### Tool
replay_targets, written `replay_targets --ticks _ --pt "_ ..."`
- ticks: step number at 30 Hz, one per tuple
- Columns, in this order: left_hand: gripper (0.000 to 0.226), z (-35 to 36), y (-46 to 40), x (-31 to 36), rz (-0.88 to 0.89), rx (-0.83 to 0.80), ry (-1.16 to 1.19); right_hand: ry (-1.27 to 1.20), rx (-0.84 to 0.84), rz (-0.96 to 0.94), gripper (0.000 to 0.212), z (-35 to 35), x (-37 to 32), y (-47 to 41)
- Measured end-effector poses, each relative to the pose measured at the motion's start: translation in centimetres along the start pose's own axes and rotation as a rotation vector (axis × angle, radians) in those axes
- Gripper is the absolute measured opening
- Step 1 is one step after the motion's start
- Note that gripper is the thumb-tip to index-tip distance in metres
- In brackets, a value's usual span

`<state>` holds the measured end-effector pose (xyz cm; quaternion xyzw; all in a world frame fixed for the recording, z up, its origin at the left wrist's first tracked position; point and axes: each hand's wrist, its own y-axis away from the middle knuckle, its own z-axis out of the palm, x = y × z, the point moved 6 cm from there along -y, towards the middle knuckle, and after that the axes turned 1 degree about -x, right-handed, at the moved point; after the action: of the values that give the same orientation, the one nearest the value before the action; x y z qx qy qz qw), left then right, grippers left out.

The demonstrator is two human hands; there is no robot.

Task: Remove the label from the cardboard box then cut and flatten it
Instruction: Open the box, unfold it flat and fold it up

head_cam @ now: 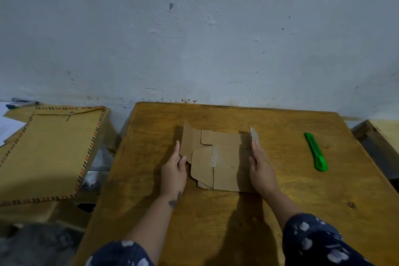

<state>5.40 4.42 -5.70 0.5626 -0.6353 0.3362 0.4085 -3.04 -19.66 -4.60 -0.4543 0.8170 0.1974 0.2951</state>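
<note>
Holding: my left hand (173, 171) is pinching the raised left flap of the cardboard box (218, 162).
Box: it is lying cut open, mid-table (280, 211).
Right hand (262, 169): its straight fingers are pressing the box's right edge.
Cutter (316, 151): the green knife is lying well apart, rightward.

A wooden table (216, 211) stands against a scuffed pale wall (194, 28). Left of it lies a large brown envelope (49, 153) with a striped border, a small dark object at its far corner too blurred to identify. Another wooden surface (384, 134) shows at the right edge.
</note>
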Motion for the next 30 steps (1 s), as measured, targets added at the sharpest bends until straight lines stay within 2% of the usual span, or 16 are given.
replay_targets --ticks 5,12,16,20,25,30 --pt "0.028 1.0 0.6 1.3 -0.009 0.018 0.039 -0.032 0.008 -0.010 0.054 -0.3 0.1 -0.1" --pt "0.034 2.1 0.4 2.2 -0.056 0.028 0.194 -0.058 0.018 -0.004 0.053 -0.5 0.1 -0.1" --pt "0.036 3.0 0.8 3.2 -0.004 0.050 0.157 -0.106 0.021 -0.010 0.051 -1.0 0.3 -0.2" --pt "0.030 4.4 1.4 5.1 0.062 0.047 0.030 -0.159 0.016 -0.010 0.050 -1.4 0.5 -0.2" --pt "0.037 6.7 1.9 7.5 0.219 0.014 -0.394 -0.211 0.028 -0.002 0.050 -1.8 1.0 -0.3" --pt "0.036 9.5 2.2 8.1 0.351 0.002 -0.497 -0.256 0.018 -0.007 0.050 -2.2 1.6 -0.3"
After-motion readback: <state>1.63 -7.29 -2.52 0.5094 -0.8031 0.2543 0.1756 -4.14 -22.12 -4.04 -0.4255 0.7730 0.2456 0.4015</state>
